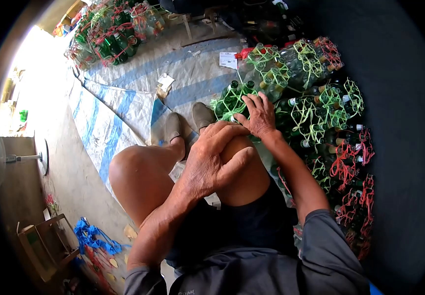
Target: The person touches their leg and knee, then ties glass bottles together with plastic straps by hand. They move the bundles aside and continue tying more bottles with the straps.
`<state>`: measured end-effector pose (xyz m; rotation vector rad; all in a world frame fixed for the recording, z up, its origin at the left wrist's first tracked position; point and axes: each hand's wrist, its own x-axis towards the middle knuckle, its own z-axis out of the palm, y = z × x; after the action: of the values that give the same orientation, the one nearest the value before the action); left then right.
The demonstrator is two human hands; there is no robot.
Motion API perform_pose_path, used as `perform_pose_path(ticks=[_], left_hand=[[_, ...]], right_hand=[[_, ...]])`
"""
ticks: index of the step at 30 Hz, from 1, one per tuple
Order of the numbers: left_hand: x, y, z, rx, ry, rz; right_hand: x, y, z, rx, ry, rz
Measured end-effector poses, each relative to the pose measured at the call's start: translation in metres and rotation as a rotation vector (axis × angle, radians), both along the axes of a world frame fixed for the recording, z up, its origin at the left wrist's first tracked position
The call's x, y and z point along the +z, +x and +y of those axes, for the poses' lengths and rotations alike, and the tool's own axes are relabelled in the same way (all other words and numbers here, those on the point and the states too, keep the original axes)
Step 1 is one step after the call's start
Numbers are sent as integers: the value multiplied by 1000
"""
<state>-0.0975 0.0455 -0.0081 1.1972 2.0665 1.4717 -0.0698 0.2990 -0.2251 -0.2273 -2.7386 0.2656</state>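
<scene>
My left hand [212,160] rests over my right knee [239,164], its fingers stretched across it and the thumb apart, holding nothing. Beyond the knee, my right hand [259,118] has its fingers spread beside a bundle of green glass bottles [232,101] bound with light green plastic string. Its fingertips overlap the near edge of that bundle in this view. Just past the fingers lie clear bottles [266,69] tied with the same kind of string. More dark bottles [315,113] with green ties run along the right of my right forearm.
Red-tied bottles [350,167] continue down the right, along a dark wall [399,123]. A blue-and-white striped tarp [124,105] covers the floor. Another bottle pile [109,37] stands at the far left. Blue string [94,236] and a wooden frame [48,246] lie at lower left.
</scene>
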Motion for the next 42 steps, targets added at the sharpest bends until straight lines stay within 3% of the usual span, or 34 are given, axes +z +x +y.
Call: perform_pose_path(ticks=[42], left_hand=[[-6, -3, 20, -25, 93, 123]], right_hand=[[9, -20, -15, -50, -41, -19]])
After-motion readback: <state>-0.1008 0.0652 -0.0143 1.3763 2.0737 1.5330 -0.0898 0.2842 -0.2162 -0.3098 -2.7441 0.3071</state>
